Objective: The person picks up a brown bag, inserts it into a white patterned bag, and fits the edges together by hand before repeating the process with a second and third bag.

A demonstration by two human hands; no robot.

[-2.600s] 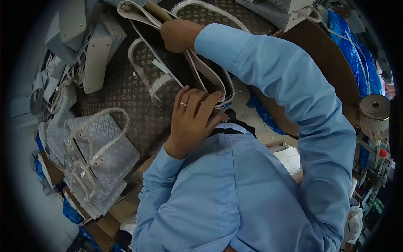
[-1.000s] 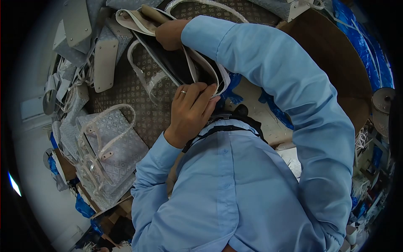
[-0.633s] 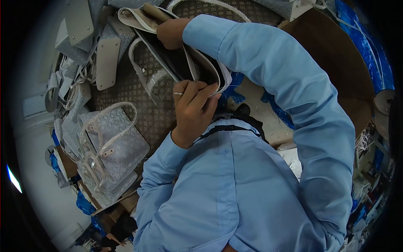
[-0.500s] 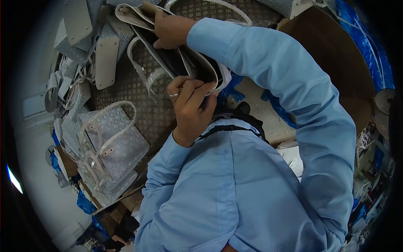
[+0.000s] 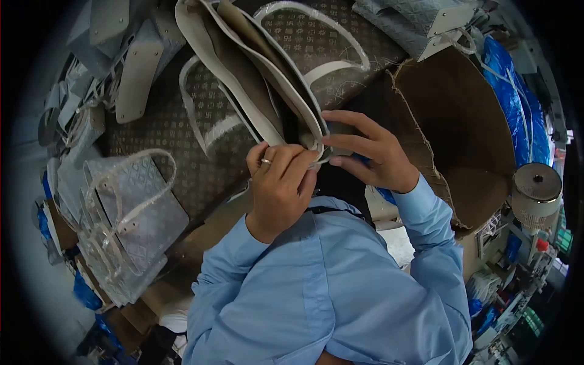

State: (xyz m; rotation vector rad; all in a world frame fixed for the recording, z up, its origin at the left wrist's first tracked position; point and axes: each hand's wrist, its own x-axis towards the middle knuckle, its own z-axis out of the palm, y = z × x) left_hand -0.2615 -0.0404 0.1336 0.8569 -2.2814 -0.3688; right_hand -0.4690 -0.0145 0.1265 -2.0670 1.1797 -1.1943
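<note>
An upright bag [image 5: 267, 73] with pale edges and a brown inside stands with its mouth towards me, one handle [image 5: 331, 18] on each side. My left hand [image 5: 281, 185], with a ring on one finger, grips the bag's near end, thumb and fingers closed round its rim. My right hand [image 5: 374, 152] is at the same end from the other side. Its fingers are spread, and the fingertips meet or nearly meet the bag's corner. The bag's far end runs out of view at the top.
Grey patterned bags [image 5: 137, 207] with handles lie at the left. More grey pieces with pale riveted panels [image 5: 139, 79] are at the upper left. A large open brown carton [image 5: 462, 115] stands at the right, beside blue plastic wrapping [image 5: 508, 97] and a round metal-topped object [image 5: 537, 182].
My right hand has left the bag's inside at the far end and come back to its near corner, fingers spread. The bag's mouth shows more fully. My left hand stays on the rim.
</note>
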